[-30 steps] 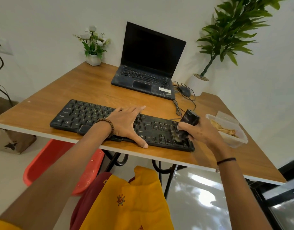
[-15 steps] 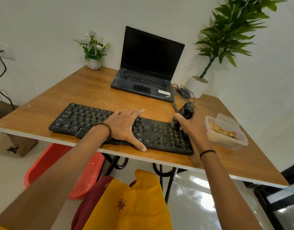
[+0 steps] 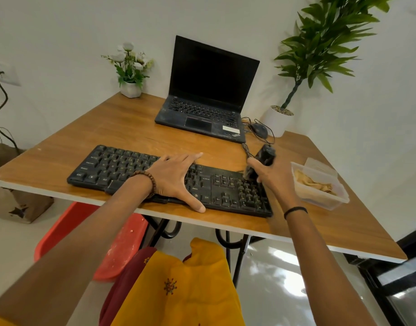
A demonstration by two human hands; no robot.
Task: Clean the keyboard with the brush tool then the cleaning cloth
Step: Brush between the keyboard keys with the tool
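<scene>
Brushing is seemingly still underway: the right hand is gripping the dark bristled brush tool at the flat black plastic keyboard's two-o'clock corner, the left hand is lying open, flat on the keys, and the crumpled tan cleaning cloth is waiting at three o'clock.

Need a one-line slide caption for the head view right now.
Left hand steadies the keyboard while the right hand works the brush over its number pad.
</scene>
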